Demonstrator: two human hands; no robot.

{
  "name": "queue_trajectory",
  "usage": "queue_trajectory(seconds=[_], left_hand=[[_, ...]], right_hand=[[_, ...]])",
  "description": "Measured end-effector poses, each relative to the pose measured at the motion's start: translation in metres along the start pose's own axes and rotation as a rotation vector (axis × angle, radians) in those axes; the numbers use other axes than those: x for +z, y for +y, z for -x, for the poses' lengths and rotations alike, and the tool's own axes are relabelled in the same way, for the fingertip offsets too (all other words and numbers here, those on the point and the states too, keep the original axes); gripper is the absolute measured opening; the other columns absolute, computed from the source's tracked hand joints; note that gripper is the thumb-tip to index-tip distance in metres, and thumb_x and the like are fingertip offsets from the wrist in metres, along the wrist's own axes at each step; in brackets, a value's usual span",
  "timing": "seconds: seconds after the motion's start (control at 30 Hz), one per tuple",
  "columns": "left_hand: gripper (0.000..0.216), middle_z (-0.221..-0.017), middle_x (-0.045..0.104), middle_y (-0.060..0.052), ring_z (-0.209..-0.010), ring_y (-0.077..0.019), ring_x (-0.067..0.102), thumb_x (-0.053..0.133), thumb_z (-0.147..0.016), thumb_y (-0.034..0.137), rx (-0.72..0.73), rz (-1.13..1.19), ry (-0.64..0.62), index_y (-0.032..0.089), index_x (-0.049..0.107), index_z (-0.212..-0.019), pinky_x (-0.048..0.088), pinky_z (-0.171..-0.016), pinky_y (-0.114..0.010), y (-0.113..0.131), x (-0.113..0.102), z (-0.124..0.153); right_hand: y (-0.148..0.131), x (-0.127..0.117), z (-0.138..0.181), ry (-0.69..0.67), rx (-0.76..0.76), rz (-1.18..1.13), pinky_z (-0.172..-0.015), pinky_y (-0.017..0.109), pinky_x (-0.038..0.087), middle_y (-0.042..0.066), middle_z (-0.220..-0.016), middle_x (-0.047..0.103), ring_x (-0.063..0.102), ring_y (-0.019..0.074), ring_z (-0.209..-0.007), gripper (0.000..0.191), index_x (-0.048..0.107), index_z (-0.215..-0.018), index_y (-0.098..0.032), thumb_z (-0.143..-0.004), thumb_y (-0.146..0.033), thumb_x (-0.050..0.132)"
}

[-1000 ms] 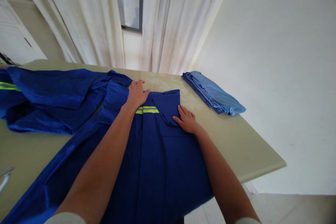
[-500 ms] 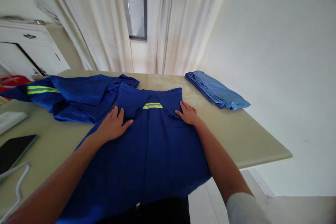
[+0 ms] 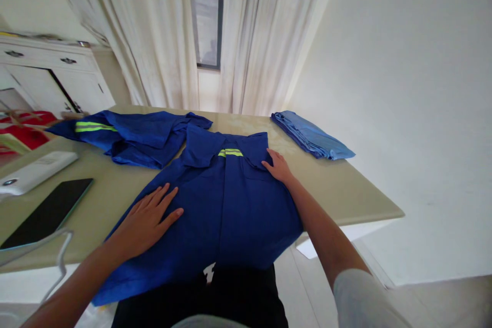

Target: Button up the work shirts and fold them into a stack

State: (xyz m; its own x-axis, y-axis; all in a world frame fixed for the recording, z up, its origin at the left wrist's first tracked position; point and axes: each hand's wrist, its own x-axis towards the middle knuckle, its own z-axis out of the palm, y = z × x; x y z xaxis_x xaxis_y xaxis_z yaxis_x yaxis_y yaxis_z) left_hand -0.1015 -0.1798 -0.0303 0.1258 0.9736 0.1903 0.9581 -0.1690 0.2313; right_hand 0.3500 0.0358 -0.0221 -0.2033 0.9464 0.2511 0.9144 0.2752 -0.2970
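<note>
A dark blue work jacket point(image 3: 200, 215) with a yellow-green reflective strip lies spread on the table, its short sleeves folded inward at the far end. Its lower part hangs over the near edge, close to my body. My left hand point(image 3: 148, 218) lies flat on the garment's left side, fingers spread. At the far right corner, beside the folded sleeve, my right hand point(image 3: 277, 165) rests with fingers stretched out. Another blue garment point(image 3: 142, 133) with a reflective strip lies crumpled just to the left, touching or very near the first.
Folded blue clothes point(image 3: 311, 136) are stacked at the table's point(image 3: 338, 195) back right. On the left are a black tablet or phone point(image 3: 48, 212), a white device point(image 3: 38, 170), a white cable point(image 3: 61, 256) and red bags point(image 3: 28, 130). Curtains and a wall stand behind.
My left hand has slid back toward me along the jacket's left side. My right hand stays near the folded sleeve. The camera view has shifted slightly left.
</note>
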Motion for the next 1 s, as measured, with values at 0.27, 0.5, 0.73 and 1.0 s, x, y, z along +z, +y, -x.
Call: queue_trajectory(seconds=[0.27, 0.5, 0.73, 1.0], left_hand=[[0.067, -0.146, 0.064, -0.018, -0.138, -0.0307, 0.058, 0.028, -0.103, 0.050, 0.027, 0.044, 0.092, 0.008, 0.061, -0.144, 0.040, -0.121, -0.044, 0.016, -0.020, -0.126], [0.086, -0.169, 0.034, -0.022, -0.155, -0.0376, 0.037, 0.027, -0.100, 0.068, -0.078, -0.066, -0.212, 0.008, 0.044, -0.160, 0.029, -0.126, -0.058, 0.015, 0.024, -0.230], [0.072, -0.161, 0.049, -0.020, -0.149, -0.0345, 0.045, 0.023, -0.106, 0.058, 0.000, -0.071, 0.018, 0.011, 0.056, -0.150, 0.028, -0.125, -0.054, 0.005, 0.031, -0.247], [0.051, -0.147, 0.060, -0.021, -0.131, -0.0343, 0.059, 0.034, -0.104, 0.034, 0.101, -0.145, 0.022, 0.010, 0.066, -0.135, 0.047, -0.109, -0.049, 0.041, 0.023, -0.202]], right_hand=[[-0.043, -0.011, -0.007, -0.103, -0.054, 0.144, -0.127, 0.048, 0.027, 0.012, -0.172, 0.031, 0.035, 0.0301, -0.156, 0.065, 0.041, -0.163, -0.020, -0.105, -0.050, 0.047], [-0.053, 0.018, -0.024, -0.166, 0.015, 0.128, -0.127, 0.049, 0.023, 0.010, -0.171, 0.034, 0.033, 0.0280, -0.157, 0.073, 0.040, -0.164, -0.023, -0.106, -0.067, 0.035], [-0.046, 0.029, -0.034, -0.086, 0.025, 0.114, -0.126, 0.050, 0.025, 0.012, -0.169, 0.037, 0.036, 0.0288, -0.156, 0.072, 0.044, -0.161, -0.023, -0.105, -0.068, 0.037], [-0.040, 0.019, -0.046, 0.133, -0.037, 0.024, -0.121, 0.042, 0.030, 0.013, -0.155, 0.056, 0.048, 0.0287, -0.143, 0.058, 0.058, -0.148, -0.016, -0.107, -0.054, 0.042]])
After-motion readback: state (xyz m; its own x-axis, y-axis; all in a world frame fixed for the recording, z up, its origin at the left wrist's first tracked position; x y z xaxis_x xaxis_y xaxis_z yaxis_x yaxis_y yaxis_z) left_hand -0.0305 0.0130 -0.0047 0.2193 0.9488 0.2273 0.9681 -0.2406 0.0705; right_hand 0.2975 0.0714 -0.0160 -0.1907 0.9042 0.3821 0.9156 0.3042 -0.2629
